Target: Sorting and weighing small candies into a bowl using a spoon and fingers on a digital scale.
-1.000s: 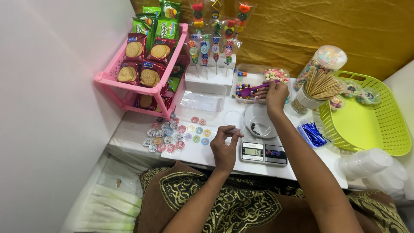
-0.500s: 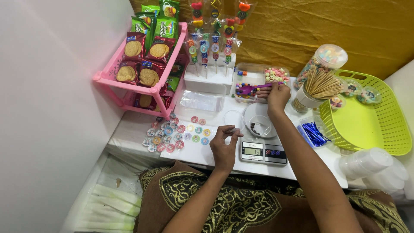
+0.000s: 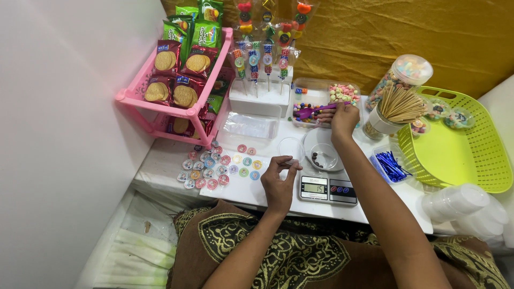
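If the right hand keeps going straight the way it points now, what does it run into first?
The right hand points away from the body, purple scoop leading. It would likely meet the clear candy tray first; depth is unclear.

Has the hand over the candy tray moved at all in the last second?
Hardly: the right hand remains at the near edge of the clear candy tray, above the scale, holding a purple scoop.

One digital kitchen scale point(image 3: 328, 189) sits beside one pink rack point(image 3: 170, 101) and one lime-green basket point(image 3: 458, 147). One lidded candy jar point(image 3: 399, 78), one cup of wooden skewers point(image 3: 393, 109) and one purple scoop point(image 3: 316, 111) show. The round stickers point(image 3: 219, 165) number about two dozen.
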